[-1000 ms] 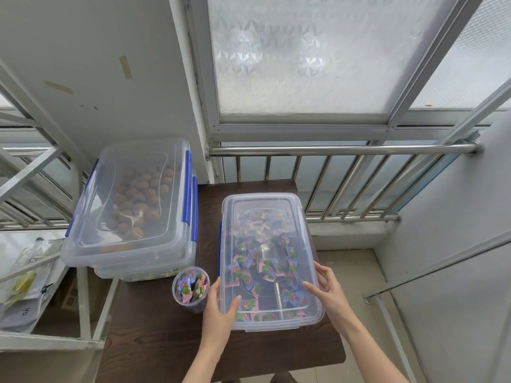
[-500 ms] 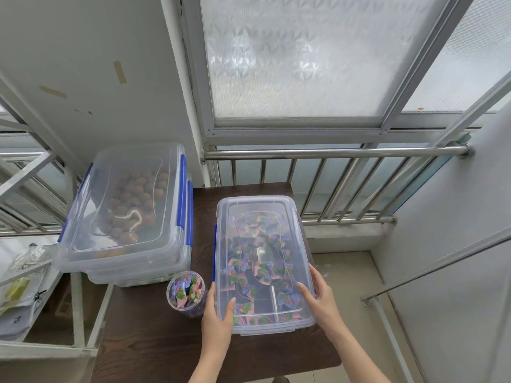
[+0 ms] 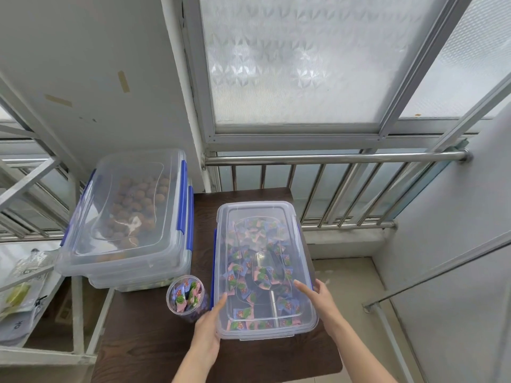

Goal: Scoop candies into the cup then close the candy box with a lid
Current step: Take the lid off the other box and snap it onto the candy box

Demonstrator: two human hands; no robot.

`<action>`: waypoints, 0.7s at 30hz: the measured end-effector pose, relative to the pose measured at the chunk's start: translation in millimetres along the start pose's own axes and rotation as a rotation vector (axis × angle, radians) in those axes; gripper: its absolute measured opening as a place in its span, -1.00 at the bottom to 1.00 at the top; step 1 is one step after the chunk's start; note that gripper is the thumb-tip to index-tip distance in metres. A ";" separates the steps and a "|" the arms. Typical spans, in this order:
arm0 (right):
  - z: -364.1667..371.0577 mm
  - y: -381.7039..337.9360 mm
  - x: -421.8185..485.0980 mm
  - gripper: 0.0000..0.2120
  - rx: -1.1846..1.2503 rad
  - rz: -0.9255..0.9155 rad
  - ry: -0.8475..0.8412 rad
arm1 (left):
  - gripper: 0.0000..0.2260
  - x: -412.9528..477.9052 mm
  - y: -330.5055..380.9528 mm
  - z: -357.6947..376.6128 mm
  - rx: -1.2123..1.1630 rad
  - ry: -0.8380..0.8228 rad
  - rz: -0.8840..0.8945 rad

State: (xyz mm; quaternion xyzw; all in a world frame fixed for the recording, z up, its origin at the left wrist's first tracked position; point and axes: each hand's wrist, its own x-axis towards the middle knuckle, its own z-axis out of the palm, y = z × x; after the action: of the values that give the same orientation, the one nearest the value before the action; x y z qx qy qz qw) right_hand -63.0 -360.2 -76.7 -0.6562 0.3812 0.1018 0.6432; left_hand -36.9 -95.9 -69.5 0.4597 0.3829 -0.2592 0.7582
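Head view: nearest us, our left hand (image 3: 208, 324) lies flat and open against the near-left corner of the box (image 3: 264, 323), and our right hand (image 3: 318, 295), fingers spread and holding nothing, rests on the lid's (image 3: 258, 217) right edge. The full cup (image 3: 185, 297) stands just left of the box. The box's long axis runs away from us, so the blue latches (image 3: 213, 261) lie along its long sides, just beyond each hand, and we judge latching comes next.

Second clear box (image 3: 130, 217) with blue clips, holding round brown pieces, at the dark table's (image 3: 143, 346) left edge. Steel railing (image 3: 331, 157) and frosted window (image 3: 298, 59) behind. Packets (image 3: 20, 297) on a left shelf.
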 end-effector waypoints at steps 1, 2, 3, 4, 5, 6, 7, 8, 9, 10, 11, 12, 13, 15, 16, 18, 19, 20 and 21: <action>-0.3 1.1 0.4 0.03 0.011 0.011 -0.004 | -0.47 1.8 3.9 0.7 -0.010 -0.027 -0.012; -0.7 2.8 0.5 0.05 0.012 0.016 -0.007 | -0.48 2.2 6.9 1.5 -0.009 -0.038 -0.026; -1.1 4.1 0.1 0.05 0.013 0.017 -0.008 | -0.49 1.4 8.9 2.7 -0.001 -0.056 -0.031; -1.7 4.7 -0.8 0.04 0.021 0.015 -0.010 | -0.51 3.2 8.5 1.9 -0.010 -0.066 -0.038; -2.2 4.9 -1.5 0.00 0.032 0.007 -0.019 | -0.56 1.2 7.5 2.0 -0.018 -0.076 -0.035; -2.5 5.1 -1.8 -0.04 0.040 0.003 -0.027 | -0.59 0.3 5.7 1.4 -0.025 -0.080 -0.030; -3.1 4.9 -1.7 -0.06 0.048 -0.005 -0.036 | -0.61 -0.9 4.1 1.4 -0.032 -0.061 -0.023; -4.2 5.0 -0.9 -0.07 0.051 -0.006 -0.039 | -0.60 0.8 2.2 0.1 -0.037 -0.050 -0.023; -5.5 4.7 -0.1 -0.06 0.054 -0.008 -0.043 | -0.56 0.8 1.4 0.2 -0.038 -0.046 -0.022; -7.3 4.0 0.0 -0.05 0.052 -0.006 -0.044 | -0.50 4.0 -0.4 -1.3 -0.045 -0.045 -0.023; -9.4 3.6 0.2 -0.04 0.048 -0.003 -0.046 | -0.42 5.1 -1.5 -2.2 -0.045 -0.034 -0.015; -11.8 2.9 -0.4 -0.02 0.043 -0.003 -0.053 | -0.35 6.8 -3.1 -4.6 -0.051 -0.032 -0.007; -14.3 3.3 -0.3 0.01 0.040 -0.003 -0.063 | -0.29 6.7 -4.0 -5.4 -0.053 -0.027 0.006; -19.2 5.5 -1.0 0.04 0.042 0.001 -0.082 | -0.29 4.3 -3.8 -6.7 -0.034 -0.032 0.024; -21.5 6.5 -1.9 0.05 0.048 0.000 -0.088 | -0.35 1.8 -3.7 -6.9 -0.017 -0.046 0.031; -24.1 7.8 -4.2 0.05 0.048 -0.006 -0.082 | -0.47 -1.5 -4.9 -6.8 0.011 -0.057 0.036; -23.6 7.8 -5.7 0.02 0.046 -0.009 -0.073 | -0.50 -2.4 -5.8 -6.9 0.016 -0.058 0.038; -22.9 7.8 -7.3 -0.02 0.047 -0.016 -0.054 | -0.51 -0.2 -8.0 -8.1 0.022 -0.056 0.037; -21.6 7.3 -9.5 -0.08 0.048 -0.026 -0.024 | -0.51 0.5 -9.3 -8.9 0.024 -0.057 0.041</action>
State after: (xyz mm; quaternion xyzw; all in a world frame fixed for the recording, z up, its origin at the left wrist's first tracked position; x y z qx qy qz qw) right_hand -81.9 -375.7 -73.1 -0.6441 0.3674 0.0921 0.6646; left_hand -46.6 -92.0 -77.0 0.4692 0.3486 -0.2611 0.7682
